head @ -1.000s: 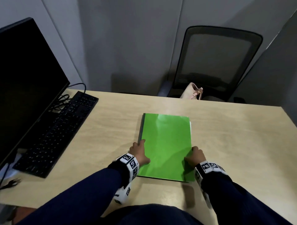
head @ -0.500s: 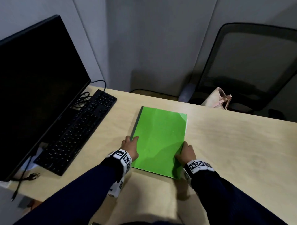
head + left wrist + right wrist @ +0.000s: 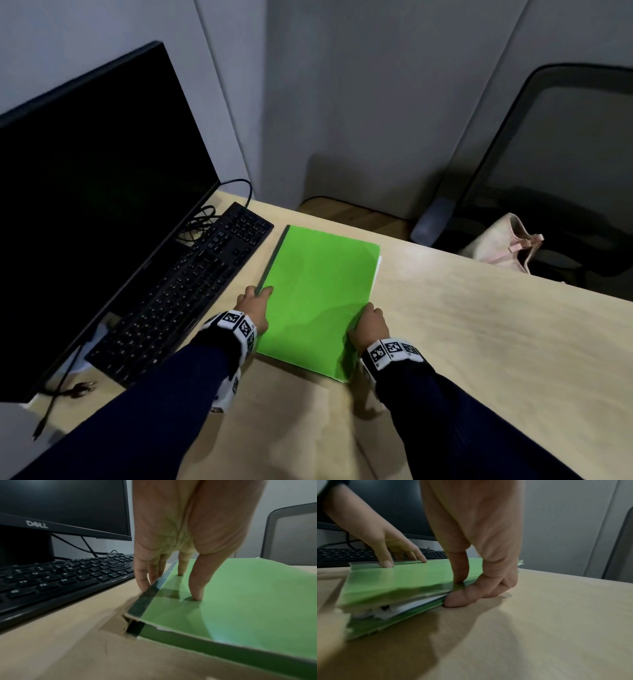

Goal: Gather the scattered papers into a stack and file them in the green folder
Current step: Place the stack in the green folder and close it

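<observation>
Head view: the green folder (image 3: 318, 301) lay closed on the desk (image 3: 496, 342), just right of the keyboard (image 3: 185, 287), its dark spine toward 9 o'clock and its far edge toward 12.
Change: against the frames from a second ago, the folder sat much nearer the keyboard and was turned slightly clockwise; both hands had kept their places at its near corners, so they probably slid it. The head had also swung left, which accounts for some of the shift.
Left hand (image 3: 253, 308): straight fingers pressed down on the cover and over the spine edge at about 8 o'clock of the folder; nothing curled round it.
Right hand (image 3: 370, 325): pinched the open edge at about 4 o'clock, the index on top and the thumb (image 3: 460, 599) beneath, per the right wrist view.
Papers (image 3: 388, 610): white sheets showed between the covers at the near corner, and a thin white edge peeked out along the 3 o'clock side.
Bearing on the task: no loose sheets were visible on the desk; filing looked done, and only squaring and letting go seemed left.
</observation>
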`<state>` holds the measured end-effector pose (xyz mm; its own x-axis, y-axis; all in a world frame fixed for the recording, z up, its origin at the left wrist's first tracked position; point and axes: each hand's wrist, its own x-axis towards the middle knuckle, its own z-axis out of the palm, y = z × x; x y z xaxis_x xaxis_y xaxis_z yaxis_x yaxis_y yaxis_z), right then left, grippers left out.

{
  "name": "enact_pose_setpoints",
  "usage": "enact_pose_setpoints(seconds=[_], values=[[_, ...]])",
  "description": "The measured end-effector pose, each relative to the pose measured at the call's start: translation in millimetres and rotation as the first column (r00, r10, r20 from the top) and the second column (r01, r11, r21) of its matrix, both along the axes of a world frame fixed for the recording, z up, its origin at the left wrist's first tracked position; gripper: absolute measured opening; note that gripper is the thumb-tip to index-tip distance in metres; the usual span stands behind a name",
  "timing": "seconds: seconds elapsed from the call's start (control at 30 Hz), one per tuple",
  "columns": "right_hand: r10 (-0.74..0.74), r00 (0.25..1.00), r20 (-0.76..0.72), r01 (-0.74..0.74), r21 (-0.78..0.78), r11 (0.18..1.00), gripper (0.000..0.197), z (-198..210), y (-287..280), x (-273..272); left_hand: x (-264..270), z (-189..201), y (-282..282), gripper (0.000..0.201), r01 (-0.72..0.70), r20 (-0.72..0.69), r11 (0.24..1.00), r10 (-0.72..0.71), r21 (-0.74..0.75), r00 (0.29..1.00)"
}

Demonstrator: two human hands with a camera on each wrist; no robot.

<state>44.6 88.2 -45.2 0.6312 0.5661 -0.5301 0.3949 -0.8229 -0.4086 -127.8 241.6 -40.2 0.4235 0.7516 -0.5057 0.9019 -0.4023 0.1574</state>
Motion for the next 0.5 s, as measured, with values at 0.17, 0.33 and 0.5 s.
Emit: enact_pose_setpoints(seconds=[0.17, 0.33, 0.5], values=[[-0.001, 1.000, -0.009, 0.001, 0.009, 1.000, 0.049, 1, 3, 0, 2, -1, 5, 0.086, -0.008, 0.017, 1.000, 0.008, 0.005, 1.000], [0.008, 0.998, -0.063, -0.007, 0.007, 1.000, 0.051, 4, 0, -1, 0, 5, 5, 0.086, 0.015, -0.014, 1.000, -0.015, 0.011, 1.000], [0.009, 0.995, -0.096, -0.007, 0.022, 1.000, 0.060, 9, -8, -5, -2, 12, 3, 0.088, 0.033, -0.058, 0.999, -0.032, 0.010, 0.998]])
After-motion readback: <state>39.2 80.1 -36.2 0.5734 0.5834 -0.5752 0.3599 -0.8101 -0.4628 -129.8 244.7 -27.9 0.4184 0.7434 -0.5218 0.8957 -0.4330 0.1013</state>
